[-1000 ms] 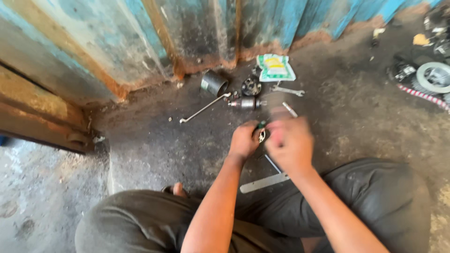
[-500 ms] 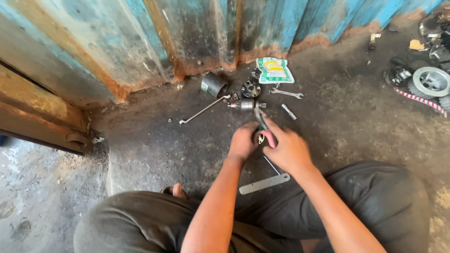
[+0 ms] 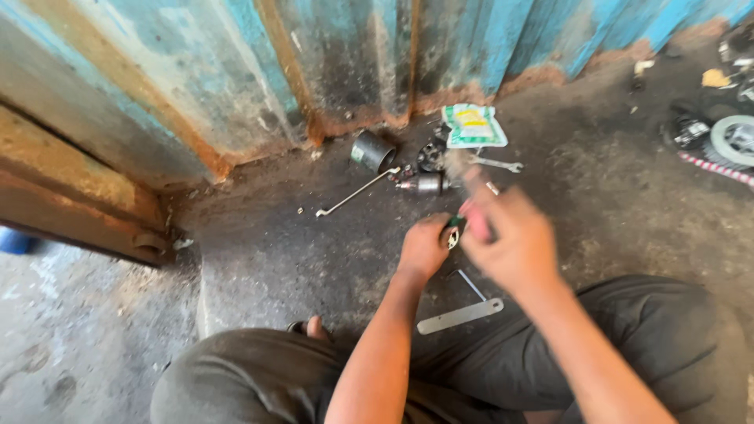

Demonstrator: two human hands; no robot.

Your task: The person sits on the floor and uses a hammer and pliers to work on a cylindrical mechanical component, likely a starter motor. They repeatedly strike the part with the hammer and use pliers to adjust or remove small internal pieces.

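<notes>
My left hand (image 3: 424,247) pinches a small metal part with a green piece (image 3: 453,232) just above the dirty concrete floor (image 3: 259,251). My right hand (image 3: 514,247) is right beside it, blurred by motion. It grips a tool with a reddish handle (image 3: 476,221), whose shaft is a grey blur pointing away from me. The kind of tool cannot be told. Both forearms reach out over my bent knees in dark trousers (image 3: 644,345).
On the floor ahead lie a metal cup (image 3: 371,149), a long thin wrench (image 3: 353,192), a small cylindrical motor part (image 3: 424,184), a green-white packet (image 3: 473,126) and a spanner (image 3: 496,164). A flat metal strip (image 3: 459,316) lies near my knee. Round parts (image 3: 734,141) sit far right.
My right hand has shifted slightly right and is now blurred, with the tool swinging by the part. My left hand stays on the small part in the same spot.
</notes>
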